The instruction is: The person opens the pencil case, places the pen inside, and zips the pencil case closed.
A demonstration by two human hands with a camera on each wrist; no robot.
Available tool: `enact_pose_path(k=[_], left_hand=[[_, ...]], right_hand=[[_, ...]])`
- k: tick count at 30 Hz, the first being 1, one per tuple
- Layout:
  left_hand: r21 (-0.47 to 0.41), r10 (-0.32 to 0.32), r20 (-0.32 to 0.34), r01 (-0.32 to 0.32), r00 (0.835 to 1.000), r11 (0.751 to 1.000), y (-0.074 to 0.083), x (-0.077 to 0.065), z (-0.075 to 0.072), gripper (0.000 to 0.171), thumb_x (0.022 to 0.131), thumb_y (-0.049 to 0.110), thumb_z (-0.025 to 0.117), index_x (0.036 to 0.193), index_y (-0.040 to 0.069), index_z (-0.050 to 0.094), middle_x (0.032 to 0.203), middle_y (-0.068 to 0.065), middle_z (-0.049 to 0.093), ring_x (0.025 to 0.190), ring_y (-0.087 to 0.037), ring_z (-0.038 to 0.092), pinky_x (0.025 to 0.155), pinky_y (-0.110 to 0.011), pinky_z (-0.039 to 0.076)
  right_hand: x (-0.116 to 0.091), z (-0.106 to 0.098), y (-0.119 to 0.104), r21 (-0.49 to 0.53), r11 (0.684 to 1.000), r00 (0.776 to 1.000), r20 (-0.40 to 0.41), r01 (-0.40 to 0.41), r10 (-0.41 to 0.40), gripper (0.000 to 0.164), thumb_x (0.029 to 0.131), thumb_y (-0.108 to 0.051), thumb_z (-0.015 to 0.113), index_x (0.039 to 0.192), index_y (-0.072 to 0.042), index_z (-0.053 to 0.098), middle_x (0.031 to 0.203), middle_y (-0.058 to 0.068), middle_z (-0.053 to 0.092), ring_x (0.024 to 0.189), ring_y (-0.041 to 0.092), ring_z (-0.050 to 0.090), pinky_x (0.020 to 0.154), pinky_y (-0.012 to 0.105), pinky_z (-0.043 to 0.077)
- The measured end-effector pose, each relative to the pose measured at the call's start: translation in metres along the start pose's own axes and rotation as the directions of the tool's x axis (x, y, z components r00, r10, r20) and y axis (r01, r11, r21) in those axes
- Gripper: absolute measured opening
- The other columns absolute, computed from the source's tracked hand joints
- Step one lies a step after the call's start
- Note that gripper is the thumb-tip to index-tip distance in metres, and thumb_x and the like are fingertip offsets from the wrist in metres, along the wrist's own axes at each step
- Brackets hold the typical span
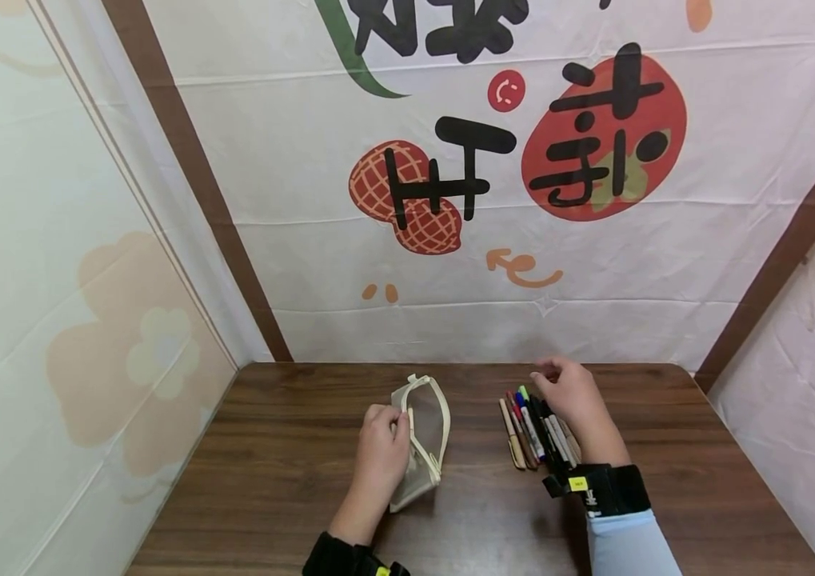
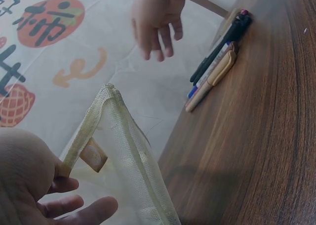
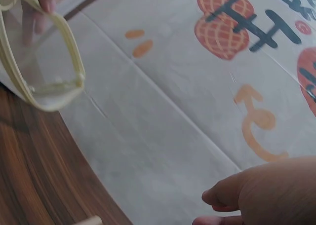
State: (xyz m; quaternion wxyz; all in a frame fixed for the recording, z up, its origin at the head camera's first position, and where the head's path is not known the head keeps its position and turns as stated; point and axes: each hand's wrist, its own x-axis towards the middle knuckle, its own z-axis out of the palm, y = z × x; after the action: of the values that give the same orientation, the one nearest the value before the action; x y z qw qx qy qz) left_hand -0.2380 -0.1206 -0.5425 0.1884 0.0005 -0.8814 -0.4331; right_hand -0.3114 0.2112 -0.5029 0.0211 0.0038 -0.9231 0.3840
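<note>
My left hand (image 1: 382, 448) pinches the near-left rim of a pale mesh zip pouch (image 1: 425, 484), whose mouth gapes toward the right. In the left wrist view the thumb and fingers hold the pouch's edge beside a small tan tag (image 2: 93, 155). My right hand (image 1: 574, 394) hovers over the far end of a bunch of pens (image 1: 533, 432), fingers loosely bent with nothing between them. The pens lie side by side, in tan, red, blue, black and grey. In the right wrist view the pouch's open rim (image 3: 74, 52) stands at upper left, apart from the right hand.
Pouch and pens both lie on a dark wooden table (image 1: 270, 480). A white printed cloth (image 1: 306, 240) hangs right behind its back edge, with more cloth at the left and right sides. Black bands are strapped round both wrists.
</note>
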Motion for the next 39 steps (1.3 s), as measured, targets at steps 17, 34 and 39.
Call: enact_pose_path(k=[17,34,39], left_hand=[[-0.012,-0.012,0.002,0.012,1.0,1.0,-0.002,0.001,-0.001,0.019,0.108,0.009,0.068,0.095,0.0,0.078,0.107,-0.014,0.068,0.095,-0.023,0.065,0.086,-0.041,0.057],[-0.007,-0.021,0.021,0.021,1.0,1.0,0.002,0.0,-0.002,0.02,0.109,0.01,0.067,0.095,0.001,0.078,0.109,-0.014,0.067,0.094,-0.022,0.063,0.085,-0.041,0.055],[-0.009,-0.02,0.017,0.02,1.0,1.0,0.001,-0.001,-0.003,0.018,0.109,0.009,0.067,0.097,0.0,0.078,0.109,-0.014,0.067,0.096,-0.024,0.066,0.087,-0.042,0.057]], right_hand=[[-0.002,-0.022,0.045,-0.15,0.968,0.977,0.042,-0.202,0.211,0.051,0.115,-0.025,0.061,0.154,0.008,0.059,0.154,0.038,0.06,0.137,0.057,0.063,0.109,0.07,0.056],[-0.005,-0.026,0.077,-0.195,0.955,0.96,0.129,-0.222,0.25,0.038,0.108,-0.019,0.072,0.129,0.012,0.073,0.134,0.036,0.072,0.117,0.05,0.073,0.102,0.064,0.06],[-0.004,-0.023,0.079,-0.175,0.957,0.959,0.126,-0.231,0.254,0.036,0.104,-0.023,0.078,0.119,0.01,0.077,0.12,0.031,0.077,0.104,0.041,0.075,0.095,0.06,0.063]])
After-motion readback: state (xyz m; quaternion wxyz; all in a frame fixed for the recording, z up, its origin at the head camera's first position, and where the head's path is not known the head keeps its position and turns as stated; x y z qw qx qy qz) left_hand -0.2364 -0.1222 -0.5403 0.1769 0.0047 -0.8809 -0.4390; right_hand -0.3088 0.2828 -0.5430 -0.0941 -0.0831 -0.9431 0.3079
